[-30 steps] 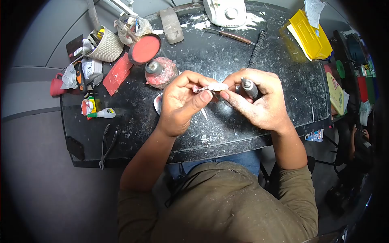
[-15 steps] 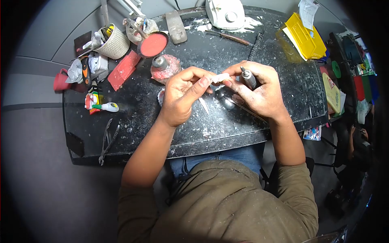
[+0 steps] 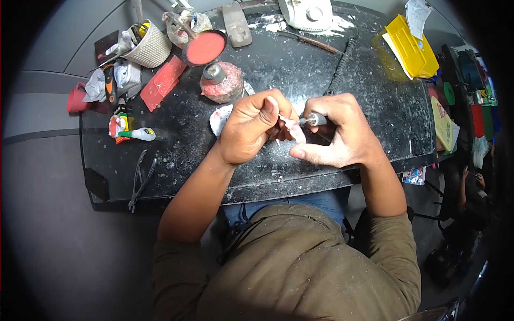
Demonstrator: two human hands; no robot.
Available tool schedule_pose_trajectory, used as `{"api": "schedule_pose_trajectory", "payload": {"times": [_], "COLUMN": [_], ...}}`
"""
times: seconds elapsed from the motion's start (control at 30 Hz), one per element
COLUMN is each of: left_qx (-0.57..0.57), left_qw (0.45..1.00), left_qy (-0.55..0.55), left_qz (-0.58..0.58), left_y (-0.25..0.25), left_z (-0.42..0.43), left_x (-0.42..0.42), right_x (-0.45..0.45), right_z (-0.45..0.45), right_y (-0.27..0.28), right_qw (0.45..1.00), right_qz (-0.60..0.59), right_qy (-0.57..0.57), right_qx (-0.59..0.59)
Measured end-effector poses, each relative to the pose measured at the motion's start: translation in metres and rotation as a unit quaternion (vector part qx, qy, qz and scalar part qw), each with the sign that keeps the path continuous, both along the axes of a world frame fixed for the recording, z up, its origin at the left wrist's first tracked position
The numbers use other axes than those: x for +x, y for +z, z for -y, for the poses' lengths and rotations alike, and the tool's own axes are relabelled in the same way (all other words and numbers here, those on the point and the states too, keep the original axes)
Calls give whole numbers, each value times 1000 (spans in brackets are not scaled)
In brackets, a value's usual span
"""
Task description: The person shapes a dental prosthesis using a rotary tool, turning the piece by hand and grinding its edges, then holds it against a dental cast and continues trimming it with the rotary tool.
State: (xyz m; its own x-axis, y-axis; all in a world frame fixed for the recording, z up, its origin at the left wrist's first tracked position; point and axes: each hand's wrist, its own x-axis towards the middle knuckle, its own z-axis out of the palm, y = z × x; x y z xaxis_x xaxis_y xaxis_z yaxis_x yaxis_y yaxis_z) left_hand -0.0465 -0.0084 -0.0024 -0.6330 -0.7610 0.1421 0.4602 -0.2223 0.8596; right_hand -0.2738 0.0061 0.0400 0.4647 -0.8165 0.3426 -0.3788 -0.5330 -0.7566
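Between the fingers of my left hand (image 3: 254, 125) is a small pink and white piece (image 3: 295, 131), which looks like a dental plate. My right hand (image 3: 345, 131) grips a grey rotary handpiece (image 3: 317, 119), its tip pointing left at the piece and seeming to touch it. The right thumb lies just below the piece. Partly behind my left hand, a white and pink moulded piece (image 3: 218, 121) rests on the black table (image 3: 257, 184). A pink-smeared round burner (image 3: 221, 83) with a metal top stands beyond that hand.
A pan of pink wax (image 3: 205, 48), pink sheets (image 3: 163, 83) and a woven basket of tools (image 3: 150, 48) are at the back left. Pliers (image 3: 140, 182) lie near the left edge. A yellow tray (image 3: 411, 48) sits back right. A coiled cord (image 3: 341, 67) runs behind my right hand.
The handpiece has turned from pointing up in my right hand to pointing left at the piece. My left hand has rotated the piece, which now hangs more steeply. The whole view has shifted slightly.
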Motion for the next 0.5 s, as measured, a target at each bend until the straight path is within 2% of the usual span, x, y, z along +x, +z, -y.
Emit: {"api": "schedule_pose_trajectory", "payload": {"times": [0.17, 0.5], "left_qx": [3, 22], "left_qw": [999, 998], "left_qy": [-32, -61], "left_qz": [0, -26], "left_y": [0, -1], "left_z": [-1, -3], "left_x": [1, -3], "right_x": [1, 2], "right_z": [-1, -2], "right_y": [2, -1], "right_qw": [999, 999], "right_qz": [-43, -25], "right_qy": [16, 33], "right_qx": [-1, -8]}}
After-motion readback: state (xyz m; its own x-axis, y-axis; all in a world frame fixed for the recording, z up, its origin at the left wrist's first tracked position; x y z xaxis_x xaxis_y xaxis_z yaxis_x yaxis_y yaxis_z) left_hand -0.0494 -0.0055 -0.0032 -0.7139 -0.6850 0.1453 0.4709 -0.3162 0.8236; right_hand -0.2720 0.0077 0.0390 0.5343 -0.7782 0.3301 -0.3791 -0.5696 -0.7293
